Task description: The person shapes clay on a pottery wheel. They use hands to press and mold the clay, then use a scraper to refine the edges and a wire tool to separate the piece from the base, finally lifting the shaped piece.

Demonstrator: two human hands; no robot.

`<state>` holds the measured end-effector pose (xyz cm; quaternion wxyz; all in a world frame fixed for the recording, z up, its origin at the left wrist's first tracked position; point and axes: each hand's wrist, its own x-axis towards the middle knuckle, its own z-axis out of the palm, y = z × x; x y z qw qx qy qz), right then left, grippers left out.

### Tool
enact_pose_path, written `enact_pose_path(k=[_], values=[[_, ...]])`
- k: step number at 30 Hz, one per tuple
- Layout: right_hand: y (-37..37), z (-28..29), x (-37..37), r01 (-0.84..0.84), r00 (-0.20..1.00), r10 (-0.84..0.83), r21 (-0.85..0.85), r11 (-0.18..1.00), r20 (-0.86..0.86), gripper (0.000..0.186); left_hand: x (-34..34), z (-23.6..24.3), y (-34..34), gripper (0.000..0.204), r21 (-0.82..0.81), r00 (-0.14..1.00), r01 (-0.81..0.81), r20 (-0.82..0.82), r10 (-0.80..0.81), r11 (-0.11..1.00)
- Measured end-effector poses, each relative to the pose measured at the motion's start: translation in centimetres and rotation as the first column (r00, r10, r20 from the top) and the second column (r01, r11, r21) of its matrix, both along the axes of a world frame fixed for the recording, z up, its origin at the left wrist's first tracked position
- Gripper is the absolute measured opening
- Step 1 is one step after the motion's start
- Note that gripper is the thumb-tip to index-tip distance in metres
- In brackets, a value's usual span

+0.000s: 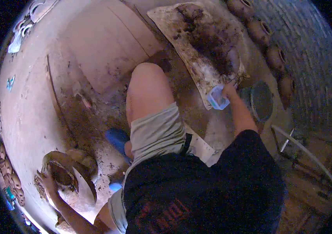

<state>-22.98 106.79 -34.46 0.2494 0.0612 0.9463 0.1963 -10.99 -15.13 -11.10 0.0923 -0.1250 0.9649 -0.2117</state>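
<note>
- Dusty earthen floor (96,46) fills most of the view, pale and smeared with darker clay patches, and a curved brick wall (314,50) rises along the right side.
- Along the foot of that wall stands a row of brown clay pots (275,56), mouths turned up and outward.
- A stained white sheet (173,35) lies on the floor at the upper middle, and a heap of dark wet clay (209,43) sits on it.
- The right hand (228,91) reaches out to the sheet's near edge and is closed on a small clear plastic tub (217,97) — the tub sits just below the clay heap, at the sheet's lower corner.
- Just right of that hand lies a round grey dish (261,100) on the floor, near the pots.
- The left hand (48,183) stretches down to the lower left, fingers spread and pressed onto the rim of a rough clay bowl (62,177) — it touches the bowl; a full grip cannot be told.
- That bowl rests on a round pale disc (86,191) on the floor.
- A bare knee (148,89) and grey shorts (156,132) sit between the two arms.
- More small clay pots (12,181) cluster at the far left edge.
</note>
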Motion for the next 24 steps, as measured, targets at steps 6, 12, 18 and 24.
enact_pose_path(k=[6,12,18,24], values=[[-2.7,-4.0,3.8,0.179,0.914,-0.321,-0.462,0.869,-0.249,0.054,0.0,-2.3,8.6,0.089,0.256,0.934,-0.261,-0.176,0.310,0.931],[-2.1,-2.3,2.1,-0.037,0.889,-0.219,-0.539,0.841,-0.402,0.054,1.7,1.9,5.1,0.084,0.364,0.953,-0.203,-0.141,0.269,0.909],[-2.6,2.7,-4.8,0.293,0.955,-0.284,-0.142,0.945,0.084,0.051,8.6,4.9,6.3,0.068,0.605,0.915,0.057,-0.349,0.201,0.794],[-12.3,11.4,-19.5,-0.166,0.950,-0.110,-0.768,0.618,-0.293,0.041,10.1,5.9,12.1,0.065,0.176,0.964,-0.084,-0.235,0.124,0.981]])
